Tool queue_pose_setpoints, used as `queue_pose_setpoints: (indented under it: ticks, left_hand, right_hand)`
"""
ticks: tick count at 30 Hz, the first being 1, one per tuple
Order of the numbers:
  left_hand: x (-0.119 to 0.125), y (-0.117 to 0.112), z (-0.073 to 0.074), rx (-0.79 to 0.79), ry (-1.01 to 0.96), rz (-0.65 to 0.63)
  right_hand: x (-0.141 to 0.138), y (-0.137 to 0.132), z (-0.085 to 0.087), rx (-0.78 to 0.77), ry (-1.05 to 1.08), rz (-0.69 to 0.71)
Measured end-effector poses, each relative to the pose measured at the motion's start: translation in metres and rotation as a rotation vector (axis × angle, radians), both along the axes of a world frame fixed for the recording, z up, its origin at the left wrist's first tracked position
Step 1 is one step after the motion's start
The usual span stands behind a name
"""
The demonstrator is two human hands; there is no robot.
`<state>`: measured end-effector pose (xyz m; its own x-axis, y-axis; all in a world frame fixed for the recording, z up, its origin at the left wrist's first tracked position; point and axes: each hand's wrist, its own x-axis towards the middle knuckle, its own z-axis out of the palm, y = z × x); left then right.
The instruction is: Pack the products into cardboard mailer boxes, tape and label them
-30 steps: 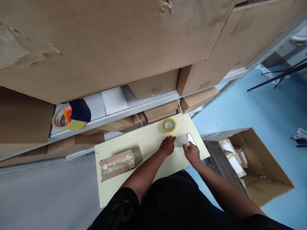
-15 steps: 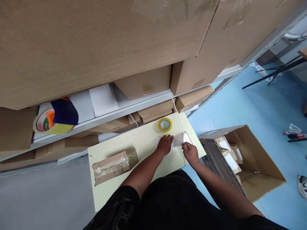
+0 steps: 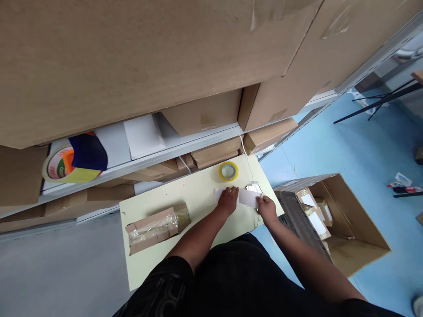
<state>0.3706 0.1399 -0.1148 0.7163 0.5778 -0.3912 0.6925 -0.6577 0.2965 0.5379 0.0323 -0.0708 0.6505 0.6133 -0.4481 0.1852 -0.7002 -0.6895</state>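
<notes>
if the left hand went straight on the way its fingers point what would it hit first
Most likely the yellow tape roll. The left hand lies on the white paper slip, fingers aimed away from the person, and the roll sits just beyond. Depth is unclear, so it might pass beside it.

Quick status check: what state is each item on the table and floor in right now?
left hand: flat, pressing the white label down.
right hand: pinching the label's right end.
white label: lying on the table.
tape roll: lying flat, untouched.
taped parcel: sealed, lying flat.
floor carton: flaps open, packets inside.
</notes>
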Motion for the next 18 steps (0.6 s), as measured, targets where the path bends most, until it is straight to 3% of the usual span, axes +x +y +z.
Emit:
queue_pose_setpoints:
  ticks: [4,11,14,16,18]
  left_hand:
    - [0.0,-0.001,0.007,0.0,0.005,0.007]
    - [-0.017,0.005,0.042,-0.331,-0.222,0.248]
    - [-0.051,-0.003,0.065,-0.652,-0.383,0.458]
    - [-0.083,-0.014,0.082,-0.976,-0.589,0.688]
    - [-0.119,-0.027,0.101,-1.183,-0.796,0.809]
  right_hand:
    - [0.004,-0.03,0.018,0.072,0.329,-0.229]
    - [-0.006,-0.047,0.078,0.29,0.573,-0.125]
    - [-0.031,-0.041,0.091,0.284,0.669,-0.055]
    - [-0.055,-0.035,0.095,0.271,0.683,-0.024]
    - [-0.081,-0.028,0.096,0.266,0.654,-0.005]
